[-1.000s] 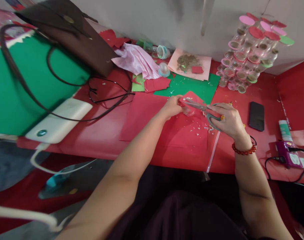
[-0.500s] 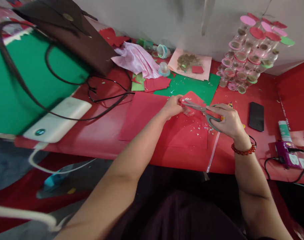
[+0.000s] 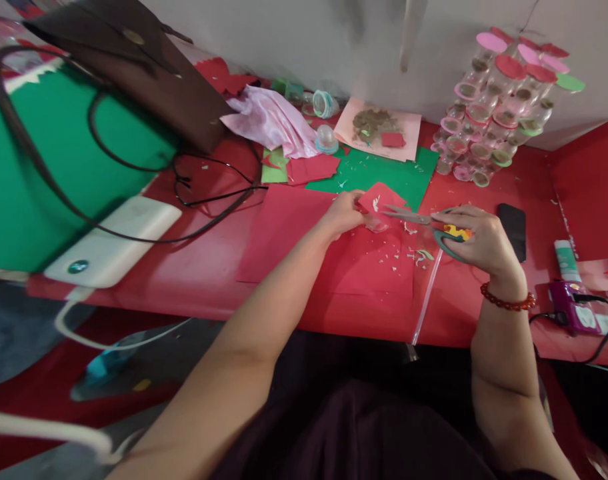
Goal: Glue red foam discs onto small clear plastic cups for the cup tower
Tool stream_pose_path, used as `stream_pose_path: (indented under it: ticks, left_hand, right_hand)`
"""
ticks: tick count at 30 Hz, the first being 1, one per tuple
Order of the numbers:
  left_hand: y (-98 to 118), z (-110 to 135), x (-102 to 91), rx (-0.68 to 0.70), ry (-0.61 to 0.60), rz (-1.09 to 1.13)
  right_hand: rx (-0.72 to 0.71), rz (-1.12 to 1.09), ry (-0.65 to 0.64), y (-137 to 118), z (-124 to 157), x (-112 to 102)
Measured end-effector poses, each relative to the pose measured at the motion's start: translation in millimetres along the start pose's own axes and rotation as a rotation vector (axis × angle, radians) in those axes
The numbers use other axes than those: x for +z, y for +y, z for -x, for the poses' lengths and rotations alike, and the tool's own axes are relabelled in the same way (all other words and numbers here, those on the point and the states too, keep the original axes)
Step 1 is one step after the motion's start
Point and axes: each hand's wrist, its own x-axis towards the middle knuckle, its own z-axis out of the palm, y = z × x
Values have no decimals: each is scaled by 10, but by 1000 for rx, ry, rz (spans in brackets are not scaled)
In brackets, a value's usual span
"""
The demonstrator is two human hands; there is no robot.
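My left hand [image 3: 345, 212] pinches a small red paper piece [image 3: 384, 199] over a red sheet [image 3: 374, 263] on the red table [image 3: 199, 267]. My right hand [image 3: 477, 241], with a red bead bracelet at the wrist, grips grey-green scissors [image 3: 424, 223]. The blades point left and their tips sit just right of the paper piece. A small clear object lies under the paper, partly hidden. Tiny paper scraps [image 3: 409, 255] are scattered below the scissors.
A black phone [image 3: 513, 230] lies right of my right hand. A stack of small lidded jars [image 3: 494, 113] stands at the back right, a green sheet [image 3: 379, 175] and pink cloth [image 3: 271, 121] behind. A brown bag [image 3: 149, 73], cables and a white device [image 3: 114, 243] sit left; a purple tool [image 3: 574, 313] far right.
My right hand has drawn the scissors to the right, so the blades have pulled back from the red paper piece. My left hand has stayed in place.
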Motion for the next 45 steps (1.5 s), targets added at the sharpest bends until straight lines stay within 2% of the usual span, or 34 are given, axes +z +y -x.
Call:
stream_pose_path:
  ticks: [4, 10, 14, 19, 24, 29, 34, 39, 43, 45]
  left_hand:
    - [15, 15, 5, -6, -23, 46]
    - [13, -3, 9, -33, 3, 5]
    - [17, -1, 11, -28, -22, 30]
    - [17, 5, 8, -20, 7, -12]
    - [26, 16, 7, -23, 7, -4]
    - [27, 13, 10, -24, 4, 15]
    - [46, 26, 10, -36, -11, 18]
    - [34, 25, 4, -11, -15, 10]
    - [9, 10, 4, -23, -12, 10]
    - [-9, -1, 6, -19, -15, 16]
  right_hand:
    - [11, -15, 80, -24, -23, 39]
    - [7, 22, -6, 39, -23, 136]
    - [19, -1, 74, 58, -25, 142]
    - [10, -10, -12, 58, -25, 137]
    - [46, 29, 54, 50, -22, 116]
    - [15, 28, -27, 44, -24, 147]
    - [28, 31, 51, 36, -24, 164]
    - [3, 20, -34, 32, -27, 167]
    - [42, 42, 32, 8, -30, 161]
    - [49, 39, 20, -11, -29, 175]
